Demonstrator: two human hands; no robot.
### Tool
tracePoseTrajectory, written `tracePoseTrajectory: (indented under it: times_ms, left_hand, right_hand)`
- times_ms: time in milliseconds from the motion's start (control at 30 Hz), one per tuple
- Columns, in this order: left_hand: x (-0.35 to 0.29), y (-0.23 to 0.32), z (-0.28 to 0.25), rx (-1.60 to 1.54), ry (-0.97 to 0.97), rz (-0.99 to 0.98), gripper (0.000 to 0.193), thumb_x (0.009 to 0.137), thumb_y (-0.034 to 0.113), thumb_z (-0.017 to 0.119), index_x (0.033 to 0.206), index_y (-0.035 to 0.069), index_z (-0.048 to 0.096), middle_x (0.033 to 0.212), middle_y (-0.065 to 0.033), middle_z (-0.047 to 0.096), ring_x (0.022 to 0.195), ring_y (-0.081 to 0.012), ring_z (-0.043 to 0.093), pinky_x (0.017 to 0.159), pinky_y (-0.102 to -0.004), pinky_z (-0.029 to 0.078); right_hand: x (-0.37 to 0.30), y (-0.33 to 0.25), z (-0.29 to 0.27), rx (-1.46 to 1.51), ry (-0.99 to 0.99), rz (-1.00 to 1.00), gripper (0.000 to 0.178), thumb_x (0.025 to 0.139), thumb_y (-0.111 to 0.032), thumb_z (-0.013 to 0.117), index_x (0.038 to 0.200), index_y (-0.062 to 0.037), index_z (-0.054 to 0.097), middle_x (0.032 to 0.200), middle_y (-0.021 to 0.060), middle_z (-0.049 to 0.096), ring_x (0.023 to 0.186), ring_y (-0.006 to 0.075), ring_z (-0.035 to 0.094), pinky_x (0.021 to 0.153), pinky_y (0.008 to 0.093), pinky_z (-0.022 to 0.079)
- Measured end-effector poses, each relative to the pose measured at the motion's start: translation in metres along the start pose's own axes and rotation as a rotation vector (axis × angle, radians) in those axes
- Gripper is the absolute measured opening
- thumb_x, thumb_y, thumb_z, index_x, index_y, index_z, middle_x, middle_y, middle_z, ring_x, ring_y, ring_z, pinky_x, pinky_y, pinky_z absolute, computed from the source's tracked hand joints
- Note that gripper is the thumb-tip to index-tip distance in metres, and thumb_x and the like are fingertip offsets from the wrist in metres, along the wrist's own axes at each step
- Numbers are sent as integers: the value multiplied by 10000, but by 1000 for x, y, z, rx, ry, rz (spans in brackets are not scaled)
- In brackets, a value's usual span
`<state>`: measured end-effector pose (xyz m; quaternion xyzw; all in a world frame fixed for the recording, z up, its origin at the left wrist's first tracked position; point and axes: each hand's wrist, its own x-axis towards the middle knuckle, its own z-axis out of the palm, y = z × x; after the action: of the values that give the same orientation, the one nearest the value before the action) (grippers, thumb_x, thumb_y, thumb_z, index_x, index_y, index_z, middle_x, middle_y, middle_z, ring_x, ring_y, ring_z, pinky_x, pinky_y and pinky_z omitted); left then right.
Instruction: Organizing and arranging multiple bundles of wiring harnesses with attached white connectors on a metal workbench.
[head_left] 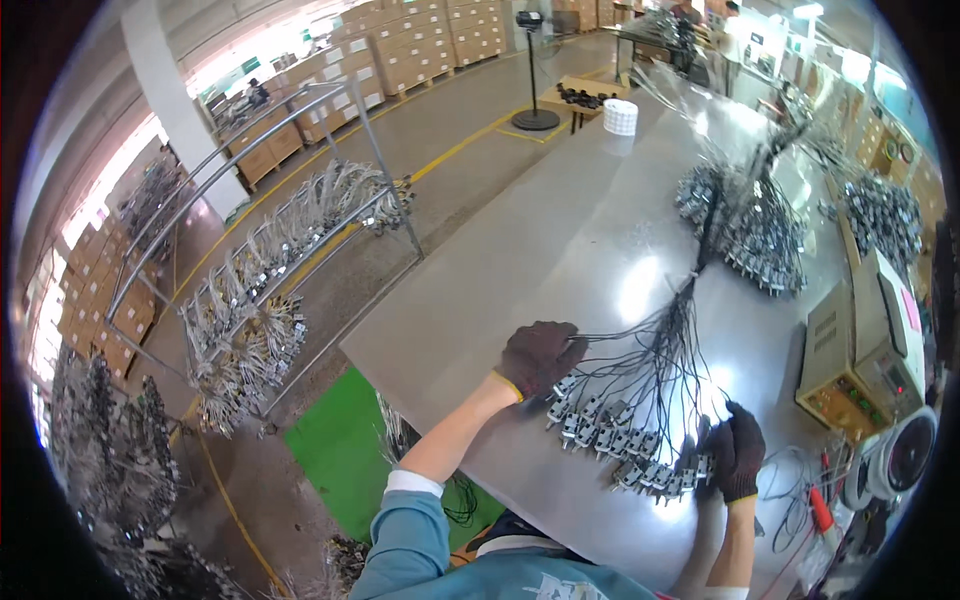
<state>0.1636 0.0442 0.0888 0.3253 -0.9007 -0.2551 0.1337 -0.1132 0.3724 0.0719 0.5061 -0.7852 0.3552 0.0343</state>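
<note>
— Wire bundle [655, 345] with small connectors lies fanned out on the steel worktop [480, 300] in front of us, its dark wires gathered at a tie and the connectors [615, 440] spread in a row toward us. What do we see on the left?

— Our left hand [538, 355], in a dark glove, rests on the left edge of the fan, fingers curled loosely over the outermost wires; we cannot tell if that grip is closed on them.

— And to the right?

— Our right hand [735, 450], also gloved, sits at the right end of the connector row, its grip pinched on the last connectors. Beyond it stands a beige test box [860, 350], with a second bundle [750, 225] farther up the worktop.
</note>
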Motion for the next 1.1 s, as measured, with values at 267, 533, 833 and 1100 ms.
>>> tracePoseTrajectory:
  times_ms: [267,533,833,1100]
  left_hand:
    - [-57,58,-27,389,416,232,399,946,299,686,1285,88,681,1231,-123,702,1218,-369,622,1053,-553,484]
    - [-75,160,118,36,22,977,846,937,510,674,1638,96,443,1689,-205,421,1601,-432,336,1296,-640,227]
    - [-9,189,122,34,-161,730,1205,866,625,731,1678,-100,214,1746,-339,228,1583,-529,295,1278,-637,236]
    - [3,182,120,89,-136,799,1114,847,654,775,1541,-148,433,1621,-410,371,1060,-443,591,1021,-551,490]
  right_hand:
    - [12,-2,-6,17,-37,26,385,996,-237,683,1298,0,710,1027,179,685,899,333,675,834,432,550]
    - [11,11,-3,5,-66,-3,354,960,-152,660,1285,-29,724,1167,188,728,1077,382,699,942,462,572]
    - [14,9,-10,140,-82,25,409,984,-327,660,1242,-16,720,1043,189,729,961,399,709,882,469,558]
    - [25,12,-16,75,-194,56,503,994,-369,585,1255,41,712,1138,266,736,1044,477,699,952,516,539]
